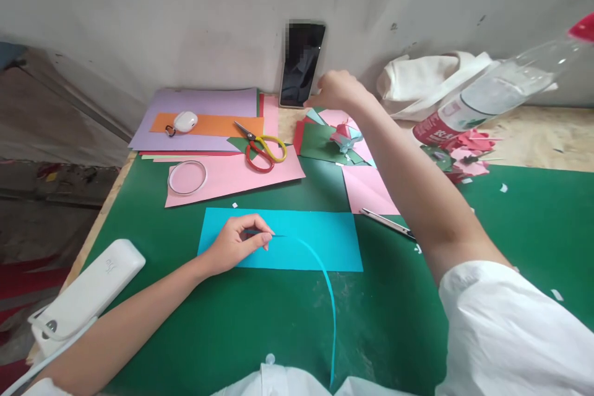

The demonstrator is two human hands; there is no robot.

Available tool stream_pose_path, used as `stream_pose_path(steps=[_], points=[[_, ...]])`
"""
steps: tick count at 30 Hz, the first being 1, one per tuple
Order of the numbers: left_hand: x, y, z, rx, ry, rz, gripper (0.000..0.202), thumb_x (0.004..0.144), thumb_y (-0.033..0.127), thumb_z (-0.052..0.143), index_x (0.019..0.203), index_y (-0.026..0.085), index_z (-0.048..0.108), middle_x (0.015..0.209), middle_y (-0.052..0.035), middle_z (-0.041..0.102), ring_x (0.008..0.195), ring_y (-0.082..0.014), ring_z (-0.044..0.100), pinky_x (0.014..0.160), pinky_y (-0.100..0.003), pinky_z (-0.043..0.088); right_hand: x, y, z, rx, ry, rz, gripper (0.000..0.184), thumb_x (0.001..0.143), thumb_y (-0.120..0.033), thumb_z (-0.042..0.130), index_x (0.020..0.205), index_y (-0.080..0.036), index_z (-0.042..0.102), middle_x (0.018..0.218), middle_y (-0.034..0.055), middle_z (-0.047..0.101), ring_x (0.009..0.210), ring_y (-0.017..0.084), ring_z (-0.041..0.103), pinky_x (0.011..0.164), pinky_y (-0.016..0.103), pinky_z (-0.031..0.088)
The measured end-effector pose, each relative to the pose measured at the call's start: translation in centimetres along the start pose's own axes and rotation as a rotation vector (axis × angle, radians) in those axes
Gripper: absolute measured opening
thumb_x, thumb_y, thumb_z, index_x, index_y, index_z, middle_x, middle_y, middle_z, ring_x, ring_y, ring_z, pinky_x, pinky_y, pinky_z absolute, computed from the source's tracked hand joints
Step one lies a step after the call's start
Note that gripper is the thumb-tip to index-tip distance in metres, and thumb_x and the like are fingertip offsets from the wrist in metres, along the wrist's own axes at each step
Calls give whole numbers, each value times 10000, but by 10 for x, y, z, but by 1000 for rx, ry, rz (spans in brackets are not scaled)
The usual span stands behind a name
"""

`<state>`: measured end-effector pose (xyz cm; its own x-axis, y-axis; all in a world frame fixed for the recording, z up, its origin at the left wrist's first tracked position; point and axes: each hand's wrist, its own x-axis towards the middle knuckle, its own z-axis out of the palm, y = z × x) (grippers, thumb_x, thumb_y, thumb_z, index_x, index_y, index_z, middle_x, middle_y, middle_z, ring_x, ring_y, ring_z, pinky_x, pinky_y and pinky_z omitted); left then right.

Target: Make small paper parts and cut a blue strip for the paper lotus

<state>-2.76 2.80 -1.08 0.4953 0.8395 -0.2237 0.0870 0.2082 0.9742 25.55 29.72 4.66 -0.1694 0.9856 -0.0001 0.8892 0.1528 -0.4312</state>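
Observation:
My left hand (239, 241) is closed in a pinch on one end of a narrow blue paper strip (330, 288). The strip arcs to the right and hangs down toward my body. Under this hand a blue paper sheet (306, 253) lies on the green mat. My right hand (338, 90) reaches far forward to the lower right edge of a phone (301, 65) leaning on the wall. One finger stretches toward the phone and the others are bent; I see nothing held there. Whether the finger touches the screen I cannot tell.
Red-and-yellow scissors (260, 148), a clear ring (187, 177) and a white earbud case (185, 121) rest on coloured papers. A utility knife (387, 224) lies beside my right forearm. A bottle (482, 99) rises near paper flowers (471, 158); a white power bank (88, 297) is at left.

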Motion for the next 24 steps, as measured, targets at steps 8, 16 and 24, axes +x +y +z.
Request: stream_pose_path(steps=[8, 16, 24], points=[[0, 1, 0, 30, -20, 22, 255, 846, 405, 694, 775, 163, 656, 682, -11, 657, 616, -88, 582, 571, -196, 461, 25, -14, 28, 64, -95, 291, 421, 733, -497, 794, 706, -144, 566, 684, 76, 607, 787, 208, 622, 792, 416, 568], [0, 0, 1, 43, -30, 28, 259, 845, 418, 694, 780, 169, 668, 692, -15, 670, 637, -98, 604, 585, -201, 467, 21, -12, 30, 49, -42, 250, 508, 801, -545, 730, 659, -105, 520, 680, 72, 578, 872, 174, 631, 939, 351, 543], [-1, 0, -1, 60, -33, 33, 266, 852, 424, 691, 779, 169, 667, 688, -17, 672, 645, -101, 611, 595, -204, 469, 20, -13, 29, 135, -5, 255, 432, 748, -442, 814, 673, -142, 512, 657, 37, 566, 766, 167, 646, 822, 347, 582]])
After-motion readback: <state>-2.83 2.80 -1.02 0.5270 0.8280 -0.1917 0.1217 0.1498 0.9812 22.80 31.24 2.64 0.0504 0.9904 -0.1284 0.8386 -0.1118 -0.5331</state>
